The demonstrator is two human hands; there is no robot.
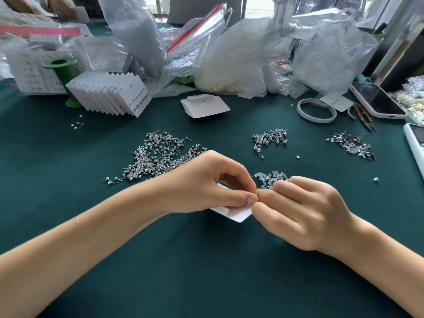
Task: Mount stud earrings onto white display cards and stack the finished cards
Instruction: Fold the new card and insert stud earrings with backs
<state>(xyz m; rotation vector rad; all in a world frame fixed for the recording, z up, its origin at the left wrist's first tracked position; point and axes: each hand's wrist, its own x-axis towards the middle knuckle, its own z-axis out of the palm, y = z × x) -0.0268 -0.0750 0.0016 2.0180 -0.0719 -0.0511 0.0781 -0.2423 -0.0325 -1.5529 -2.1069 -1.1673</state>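
My left hand (206, 187) has the small white display card (236, 213) pinched between thumb and curled fingers, holding it just above the dark green felt tabletop (206, 271), one corner poking out below my thumb. My right hand (298, 212) is right up against it, fingers curled, thumb and forefinger pressed together at the card's edge and touching my left thumb tip. Whatever sits between those right fingertips is too small for me to make out.

Just beyond my left knuckles spreads the big heap of silver stud earrings (158, 157). A smaller pile of studs (270, 140) lies further right, and another mixed pile (351, 144) near the table's right side. A little cluster of clear plastic earring backs (270, 177) sits just behind my right hand.

Further back on the left, the fanned stack of finished white cards (110, 95) leans against a green plastic spool (63, 74). A short stack of blank white cards (204, 106) lies in the middle. On the right: a roll of white tape (316, 111), small thread snips (362, 115) and a phone (376, 99). Crumpled clear plastic bags (241, 53) crowd the far edge.
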